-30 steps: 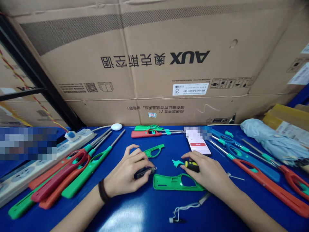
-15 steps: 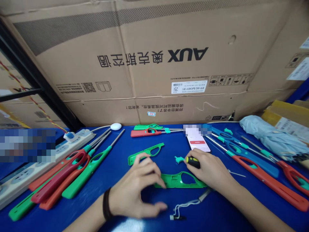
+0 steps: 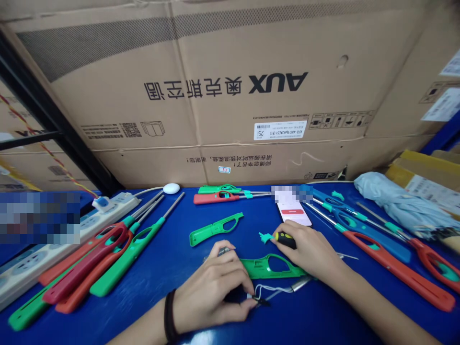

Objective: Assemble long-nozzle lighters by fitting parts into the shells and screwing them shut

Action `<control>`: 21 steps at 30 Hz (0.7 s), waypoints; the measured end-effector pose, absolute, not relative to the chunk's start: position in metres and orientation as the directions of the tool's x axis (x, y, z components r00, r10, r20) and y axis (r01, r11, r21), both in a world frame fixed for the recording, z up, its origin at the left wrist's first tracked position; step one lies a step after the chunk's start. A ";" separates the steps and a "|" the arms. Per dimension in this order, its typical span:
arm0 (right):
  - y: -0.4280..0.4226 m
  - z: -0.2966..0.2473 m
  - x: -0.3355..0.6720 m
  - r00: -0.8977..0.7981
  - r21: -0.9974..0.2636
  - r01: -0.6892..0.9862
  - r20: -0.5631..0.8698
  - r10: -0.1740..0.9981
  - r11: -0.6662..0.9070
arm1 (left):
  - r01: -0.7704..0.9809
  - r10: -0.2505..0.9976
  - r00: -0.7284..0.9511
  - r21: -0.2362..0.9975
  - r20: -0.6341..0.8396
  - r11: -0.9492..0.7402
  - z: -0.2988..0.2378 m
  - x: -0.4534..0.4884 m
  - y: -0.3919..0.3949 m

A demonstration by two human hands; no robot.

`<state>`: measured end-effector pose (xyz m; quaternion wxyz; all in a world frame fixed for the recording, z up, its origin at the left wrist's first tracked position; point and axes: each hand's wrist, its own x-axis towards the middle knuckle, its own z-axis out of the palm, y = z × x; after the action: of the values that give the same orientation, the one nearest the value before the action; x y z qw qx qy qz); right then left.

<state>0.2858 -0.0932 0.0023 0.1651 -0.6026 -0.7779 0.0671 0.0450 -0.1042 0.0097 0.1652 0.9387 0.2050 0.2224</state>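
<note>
My left hand [image 3: 215, 287] is curled low on the blue table [image 3: 172, 254], its fingertips pinching the small black end of a white wire [image 3: 276, 290]. A dark part peeks out behind its fingers. My right hand [image 3: 309, 251] is closed around a black and yellow screwdriver [image 3: 286, 239], resting on a green lighter shell half [image 3: 271, 267]. A small teal trigger piece [image 3: 265, 236] lies just left of the screwdriver. Another green shell half [image 3: 215, 228] lies farther back.
Assembled long-nose lighters in red and green lie at left [image 3: 89, 268] and in blue and red at right [image 3: 377, 244]. A phone [image 3: 295, 212] sits behind my right hand. A power strip [image 3: 46, 249], a folded umbrella [image 3: 406, 206] and big cardboard boxes [image 3: 230, 96] surround the table.
My left hand slid toward me and to the right, from beside the green shell down to the wire end, and pinched it. My right hand kept holding the screwdriver.
</note>
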 end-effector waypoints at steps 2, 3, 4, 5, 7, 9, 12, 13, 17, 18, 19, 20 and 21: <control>-0.094 0.003 0.285 -0.218 -0.312 0.912 0.176 0.960 0.265 | 0.307 0.476 0.797 0.430 0.372 -0.849 0.010 0.044 -0.103; -0.094 0.004 0.285 -0.219 -0.317 0.910 0.177 0.960 0.266 | 0.304 0.486 0.787 0.447 0.381 -0.841 0.010 0.043 -0.102; -0.095 0.005 0.284 -0.219 -0.324 0.908 0.177 0.959 0.267 | 0.299 0.496 0.777 0.466 0.387 -0.833 0.009 0.043 -0.102; -0.095 0.005 0.283 -0.222 -0.332 0.904 0.173 0.960 0.269 | 0.292 0.505 0.768 0.488 0.393 -0.823 0.009 0.043 -0.102; -0.096 0.006 0.282 -0.227 -0.349 0.897 0.162 0.960 0.270 | 0.267 0.520 0.756 0.538 0.398 -0.799 0.008 0.044 -0.102; -0.096 0.007 0.281 -0.226 -0.362 0.895 0.140 0.964 0.262 | 0.238 0.532 0.753 0.594 0.387 -0.768 0.008 0.046 -0.103; -0.097 0.008 0.280 -0.219 -0.368 0.898 0.103 0.970 0.241 | 0.231 0.575 0.744 0.677 0.340 -0.699 0.009 0.048 -0.104; -0.098 0.008 0.280 -0.217 -0.366 0.900 0.091 0.972 0.236 | 0.237 0.595 0.736 0.700 0.324 -0.674 0.009 0.048 -0.104; -0.099 0.010 0.282 -0.215 -0.366 0.900 0.098 0.972 0.236 | 0.228 0.638 0.709 0.759 0.299 -0.610 0.008 0.049 -0.103; -0.100 0.012 0.283 -0.207 -0.378 0.896 0.115 0.972 0.236 | 0.221 0.639 0.707 0.764 0.303 -0.606 0.008 0.049 -0.103; -0.101 0.015 0.285 -0.204 -0.397 0.886 0.128 0.971 0.238 | 0.214 0.640 0.704 0.767 0.309 -0.605 0.007 0.049 -0.102; -0.102 0.018 0.286 -0.218 -0.426 0.869 0.129 0.967 0.253 | 0.209 0.641 0.699 0.767 0.316 -0.607 0.006 0.049 -0.102; -0.104 0.022 0.287 -0.254 -0.461 0.842 0.116 0.960 0.279 | 0.203 0.642 0.694 0.767 0.326 -0.609 0.006 0.049 -0.101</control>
<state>0.2874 -0.1037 0.0221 0.1905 -0.5801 -0.7767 0.1548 0.0488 -0.1013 0.0056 0.3646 0.8451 0.2501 0.3006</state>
